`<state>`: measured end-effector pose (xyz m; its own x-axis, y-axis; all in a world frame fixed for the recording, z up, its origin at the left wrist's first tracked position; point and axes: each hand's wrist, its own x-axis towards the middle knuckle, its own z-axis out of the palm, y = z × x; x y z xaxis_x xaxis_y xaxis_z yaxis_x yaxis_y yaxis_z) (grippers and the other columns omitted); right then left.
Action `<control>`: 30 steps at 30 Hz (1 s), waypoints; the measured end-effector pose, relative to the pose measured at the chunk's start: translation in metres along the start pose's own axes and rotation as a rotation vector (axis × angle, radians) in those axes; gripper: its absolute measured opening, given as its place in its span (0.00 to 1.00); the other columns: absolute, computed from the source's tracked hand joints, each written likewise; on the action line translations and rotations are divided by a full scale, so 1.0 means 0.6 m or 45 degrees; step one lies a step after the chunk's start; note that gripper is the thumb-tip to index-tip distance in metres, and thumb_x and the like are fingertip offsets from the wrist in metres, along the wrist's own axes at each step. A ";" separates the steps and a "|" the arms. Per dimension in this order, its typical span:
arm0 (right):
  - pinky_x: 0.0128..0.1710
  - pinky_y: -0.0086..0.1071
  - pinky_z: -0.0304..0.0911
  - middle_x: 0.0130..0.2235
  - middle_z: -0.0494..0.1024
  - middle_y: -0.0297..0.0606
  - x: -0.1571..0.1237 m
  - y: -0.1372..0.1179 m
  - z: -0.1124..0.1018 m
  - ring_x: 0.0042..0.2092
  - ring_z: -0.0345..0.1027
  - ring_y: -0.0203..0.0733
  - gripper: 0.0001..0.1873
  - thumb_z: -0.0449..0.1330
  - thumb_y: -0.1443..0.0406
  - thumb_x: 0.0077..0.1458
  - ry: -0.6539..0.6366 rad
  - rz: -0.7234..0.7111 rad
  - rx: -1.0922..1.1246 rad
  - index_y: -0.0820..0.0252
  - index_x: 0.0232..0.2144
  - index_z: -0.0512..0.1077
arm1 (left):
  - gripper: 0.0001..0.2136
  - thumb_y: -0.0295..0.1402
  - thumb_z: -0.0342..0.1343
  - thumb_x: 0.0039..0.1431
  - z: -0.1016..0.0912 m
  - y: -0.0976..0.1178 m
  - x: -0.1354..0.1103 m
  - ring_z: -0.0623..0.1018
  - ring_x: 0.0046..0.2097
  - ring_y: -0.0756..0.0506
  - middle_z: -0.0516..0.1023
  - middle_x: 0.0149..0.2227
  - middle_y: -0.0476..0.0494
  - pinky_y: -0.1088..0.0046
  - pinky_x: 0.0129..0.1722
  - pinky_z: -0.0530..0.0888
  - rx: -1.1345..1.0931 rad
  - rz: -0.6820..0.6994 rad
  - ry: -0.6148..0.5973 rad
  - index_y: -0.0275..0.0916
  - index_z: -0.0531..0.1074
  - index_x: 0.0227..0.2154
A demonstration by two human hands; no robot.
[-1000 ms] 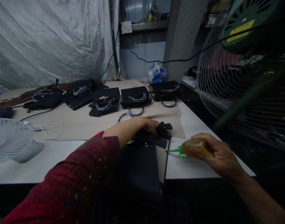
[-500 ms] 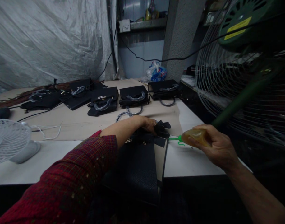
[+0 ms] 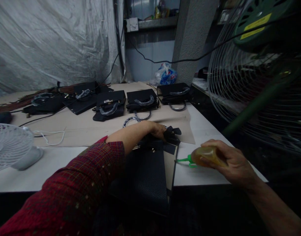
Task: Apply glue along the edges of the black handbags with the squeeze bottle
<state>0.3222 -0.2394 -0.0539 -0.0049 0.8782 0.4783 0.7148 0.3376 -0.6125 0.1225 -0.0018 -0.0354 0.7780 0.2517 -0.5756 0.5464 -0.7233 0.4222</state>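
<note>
"Starting with the black handbag (image 3: 146, 178): where is it?"

"Flat at the near edge of the white table (image 3: 199, 178), lower part hanging over toward the wearer. Small metal fitting (image 3: 153, 150) already on it."

"How far along?"

"Partway, I judge. Right side open: tan strip (image 3: 168, 167) bare between front panel and dark edge. That side looks unfinished."

"Hands?"

"Right hand (image 3: 235, 164) closed around an amber squeeze bottle (image 3: 205, 155), tipped on its side. Green nozzle (image 3: 182, 160) points left, tip right at the dark edge. Contact: can't tell. Any liquid along the edge: too dim to see."

"And the left?"

"Left hand (image 3: 159, 131) at the bag's far end, beside black strap ends (image 3: 173, 131). Fingers hidden; can't tell whether it grips or only presses."

"Farther out?"

"Plastic-wrapped handle (image 3: 131, 120) just past the left forearm. Then a row on the beige sheet (image 3: 83, 135): left bag (image 3: 113, 98), middle bag (image 3: 138, 95), right bag (image 3: 173, 89). All have wrapped handles. Whether their sides are closed, I can't make out. More dark pieces (image 3: 85, 98) to their left."

"Edges of view?"

"Small white fan (image 3: 11, 144) on the left, big green fan (image 3: 263, 31) on the right."
</note>
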 end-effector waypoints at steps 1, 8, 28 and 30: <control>0.35 0.41 0.74 0.41 0.82 0.36 -0.001 0.001 0.000 0.36 0.78 0.50 0.18 0.67 0.46 0.59 -0.010 -0.013 0.013 0.47 0.44 0.76 | 0.23 0.34 0.66 0.52 0.000 0.001 0.000 0.79 0.52 0.37 0.83 0.52 0.42 0.57 0.57 0.75 0.011 0.000 0.007 0.40 0.80 0.52; 0.33 0.39 0.73 0.39 0.82 0.35 0.003 -0.002 0.005 0.33 0.77 0.48 0.16 0.67 0.49 0.59 0.081 -0.030 -0.008 0.48 0.44 0.75 | 0.24 0.35 0.65 0.54 0.000 0.004 -0.002 0.80 0.52 0.39 0.83 0.54 0.40 0.62 0.58 0.75 0.074 -0.004 0.018 0.37 0.78 0.54; 0.35 0.41 0.73 0.40 0.82 0.36 -0.005 -0.019 0.002 0.36 0.78 0.51 0.15 0.67 0.49 0.60 0.038 -0.022 0.031 0.46 0.45 0.75 | 0.23 0.34 0.65 0.53 -0.001 0.009 -0.004 0.79 0.53 0.39 0.82 0.55 0.42 0.62 0.58 0.75 0.076 -0.022 0.028 0.39 0.79 0.53; 0.34 0.40 0.74 0.40 0.82 0.35 -0.007 -0.021 0.001 0.36 0.78 0.50 0.14 0.66 0.50 0.62 -0.011 -0.053 0.038 0.46 0.45 0.75 | 0.22 0.35 0.65 0.52 -0.001 0.008 -0.005 0.79 0.52 0.39 0.83 0.54 0.43 0.62 0.57 0.75 0.077 -0.033 0.025 0.40 0.79 0.52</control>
<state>0.3125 -0.2470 -0.0485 -0.0400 0.8659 0.4986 0.6925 0.3838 -0.6109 0.1233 -0.0057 -0.0312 0.7700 0.2830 -0.5719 0.5472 -0.7538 0.3638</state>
